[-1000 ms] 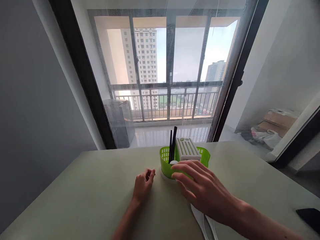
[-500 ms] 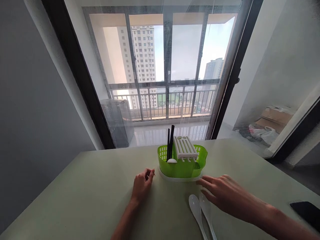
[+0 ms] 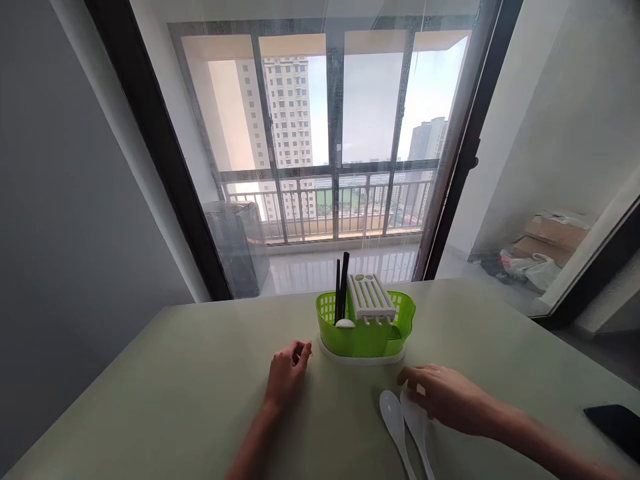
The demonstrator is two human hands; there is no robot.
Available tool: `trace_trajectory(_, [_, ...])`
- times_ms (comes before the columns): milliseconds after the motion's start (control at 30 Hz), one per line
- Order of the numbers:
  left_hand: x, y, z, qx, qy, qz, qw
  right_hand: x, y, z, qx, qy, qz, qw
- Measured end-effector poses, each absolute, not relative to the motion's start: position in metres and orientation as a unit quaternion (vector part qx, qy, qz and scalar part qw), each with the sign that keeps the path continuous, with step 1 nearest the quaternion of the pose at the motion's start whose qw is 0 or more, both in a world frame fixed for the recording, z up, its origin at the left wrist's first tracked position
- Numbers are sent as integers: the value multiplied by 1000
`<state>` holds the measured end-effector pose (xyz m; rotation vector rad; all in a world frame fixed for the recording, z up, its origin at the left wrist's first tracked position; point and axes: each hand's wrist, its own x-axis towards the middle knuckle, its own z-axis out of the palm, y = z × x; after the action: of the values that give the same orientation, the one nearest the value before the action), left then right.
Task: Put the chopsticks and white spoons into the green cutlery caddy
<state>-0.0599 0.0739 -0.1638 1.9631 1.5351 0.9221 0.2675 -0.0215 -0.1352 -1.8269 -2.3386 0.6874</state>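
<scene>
My right hand [image 3: 440, 395] hovers at the bowl of the right-hand white spoon [image 3: 414, 420], its fingers bent and apart around the near rim. Part of that bowl is hidden under the fingers and thumb. A second white spoon [image 3: 393, 413] lies alongside on the left, its bowl pointing away from me. My left hand [image 3: 289, 369] rests on the table with its fingers curled closed, and nothing shows in it. Beyond both hands stands a green utensil basket [image 3: 357, 343] with a white slotted rack [image 3: 371, 297]. Black chopsticks [image 3: 342, 290] and a white spoon end [image 3: 345, 323] stick out of its left side.
A black flat object [image 3: 615, 427] lies at the table's right edge. The pale table [image 3: 200, 387] reaches up to a glass door looking onto a balcony. Cardboard boxes [image 3: 553, 237] and plastic bags sit on the floor at the far right.
From in front of the basket, my right hand has come down and right, then closer to the right-hand spoon's bowl. My left hand has stayed in place. The spoons lie where they were.
</scene>
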Motion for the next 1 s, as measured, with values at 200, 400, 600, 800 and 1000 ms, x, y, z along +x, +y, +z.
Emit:
trace_trajectory(200, [-60,74,-165,717,562,336,240,268,-19,-140,-604,-729,312,72])
trace_trajectory(400, [-60,73,-165,717,560,338,242,285,-21,-112,-634,-721,255,113])
trace_trajectory(600, [-60,74,-165,718,558,340,241,275,-37,-26,-588,-722,242,273])
trace_trajectory(800, [-61,74,-168,719,554,342,244,237,-34,30,-549,-706,55,444])
trace_trajectory(1000, [-61,74,-169,721,551,342,245,207,-4,43,-493,-693,-182,493])
